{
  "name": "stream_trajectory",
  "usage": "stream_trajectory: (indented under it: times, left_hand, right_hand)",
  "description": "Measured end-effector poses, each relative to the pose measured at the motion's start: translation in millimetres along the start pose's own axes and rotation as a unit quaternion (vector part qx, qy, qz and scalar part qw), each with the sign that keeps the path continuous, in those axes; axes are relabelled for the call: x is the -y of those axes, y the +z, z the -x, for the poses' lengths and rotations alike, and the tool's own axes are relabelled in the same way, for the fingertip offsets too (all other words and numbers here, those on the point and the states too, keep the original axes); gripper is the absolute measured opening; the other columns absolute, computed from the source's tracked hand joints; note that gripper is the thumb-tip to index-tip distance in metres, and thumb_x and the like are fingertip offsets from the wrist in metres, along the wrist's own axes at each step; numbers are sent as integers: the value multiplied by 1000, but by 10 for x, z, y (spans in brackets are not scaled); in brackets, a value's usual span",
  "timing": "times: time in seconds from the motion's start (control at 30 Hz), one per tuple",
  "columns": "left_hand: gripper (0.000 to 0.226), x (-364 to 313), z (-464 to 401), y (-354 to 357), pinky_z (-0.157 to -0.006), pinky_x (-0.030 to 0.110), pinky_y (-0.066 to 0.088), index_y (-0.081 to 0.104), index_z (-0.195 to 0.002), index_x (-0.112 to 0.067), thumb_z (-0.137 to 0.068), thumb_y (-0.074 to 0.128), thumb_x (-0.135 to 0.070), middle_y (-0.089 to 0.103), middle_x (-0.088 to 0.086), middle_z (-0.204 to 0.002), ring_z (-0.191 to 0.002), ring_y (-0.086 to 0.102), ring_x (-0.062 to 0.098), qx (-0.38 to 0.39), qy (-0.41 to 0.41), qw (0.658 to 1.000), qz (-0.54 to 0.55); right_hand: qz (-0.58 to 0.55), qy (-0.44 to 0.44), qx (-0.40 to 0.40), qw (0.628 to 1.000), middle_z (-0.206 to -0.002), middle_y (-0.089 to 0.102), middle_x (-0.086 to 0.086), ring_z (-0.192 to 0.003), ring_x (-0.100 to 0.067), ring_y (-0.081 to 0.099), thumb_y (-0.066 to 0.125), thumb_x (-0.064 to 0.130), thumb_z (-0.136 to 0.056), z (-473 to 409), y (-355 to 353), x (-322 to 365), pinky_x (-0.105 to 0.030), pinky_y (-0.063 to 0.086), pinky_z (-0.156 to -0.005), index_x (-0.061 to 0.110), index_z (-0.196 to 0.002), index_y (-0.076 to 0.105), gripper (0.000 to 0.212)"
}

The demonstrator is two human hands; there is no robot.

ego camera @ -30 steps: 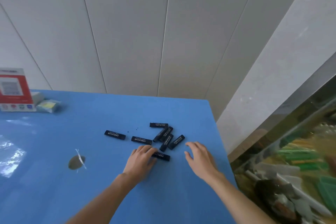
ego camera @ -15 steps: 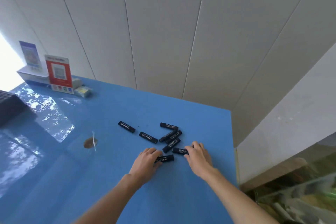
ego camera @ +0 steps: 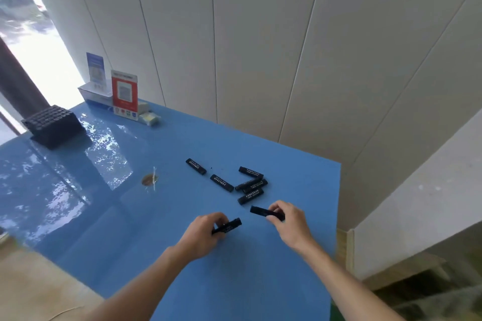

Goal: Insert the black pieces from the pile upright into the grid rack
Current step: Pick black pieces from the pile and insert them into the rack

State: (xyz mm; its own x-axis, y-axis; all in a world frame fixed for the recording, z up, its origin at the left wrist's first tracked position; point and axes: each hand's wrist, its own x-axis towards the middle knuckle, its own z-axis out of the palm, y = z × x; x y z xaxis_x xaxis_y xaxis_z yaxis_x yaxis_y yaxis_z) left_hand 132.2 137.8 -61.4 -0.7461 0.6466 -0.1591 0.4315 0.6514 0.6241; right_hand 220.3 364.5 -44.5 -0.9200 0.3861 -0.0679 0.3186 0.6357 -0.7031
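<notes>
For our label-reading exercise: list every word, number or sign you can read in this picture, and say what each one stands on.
None can be read.
Black pieces: white printed lines, too small and blurred.
Red sign: a square code pattern and small icons, text blurred.
Blue sign: print blurred.
Grid rack: no lettering visible.
Pieces held in left hand and right hand: print unreadable.
</notes>
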Motion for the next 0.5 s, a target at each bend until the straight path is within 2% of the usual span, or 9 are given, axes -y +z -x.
stream_trajectory:
  times: [0.1, 0.17, 0.2, 0.3, 0.43, 0.5]
  left_hand:
    - [18, 68, 220, -30, -56, 13, 35, 57, -93, -29, -82, 66, -17, 56, -21, -80, -62, 50, 4, -16, -20, 999, 19]
    - [21, 141, 365, -63, -56, 12, 36, 55, -94, -31, -82, 67, -18, 56, -22, -84, -62, 50, 4, -27, -31, 999, 28]
    - [23, 182, 429, -88, -57, 11, 35, 54, -98, -31, -83, 67, -18, 57, -22, -88, -62, 50, 4, -33, -36, 998, 31]
    - [30, 312, 587, -172, -60, 11, 37, 53, -109, -29, -84, 66, -20, 58, -16, -97, -65, 53, 5, -54, -51, 996, 46]
    - [34, 509, 788, -385, -69, 25, 45, 50, -114, -32, -85, 65, -22, 58, -14, -99, -69, 58, 10, -57, -47, 996, 60]
    - [38, 644, 895, -544, -69, 26, 45, 47, -116, -35, -85, 65, -23, 57, -15, -98, -68, 58, 12, -60, -39, 995, 64]
  right_hand:
    - [-18, -24, 7, 1000, -78, 59, 5, -73, -15, 54, 64, 15, -86, 117, 115, 125, -23, 43, -70, 22, -94, 63, 10]
    - [2, -34, 17, 999, -87, 55, 4, -85, -17, 53, 60, 14, -89, 194, 213, 220, -23, 41, -79, 16, -114, 63, 26]
    - [10, -40, 22, 999, -90, 55, 3, -90, -19, 54, 59, 13, -90, 232, 258, 277, -24, 41, -82, 14, -117, 63, 28]
    - [7, -47, 37, 998, -91, 60, 3, -92, -18, 57, 60, 14, -89, 355, 371, 494, -27, 46, -83, 17, -108, 66, 20]
    - [-28, -34, 58, 997, -82, 66, 7, -75, -6, 60, 67, 19, -84, 466, 521, 878, -12, 47, -65, 21, -89, 62, 7]
    - [-38, -32, 67, 996, -80, 66, 4, -70, -5, 60, 67, 16, -83, 487, 644, 1115, -11, 46, -60, 18, -85, 60, 8]
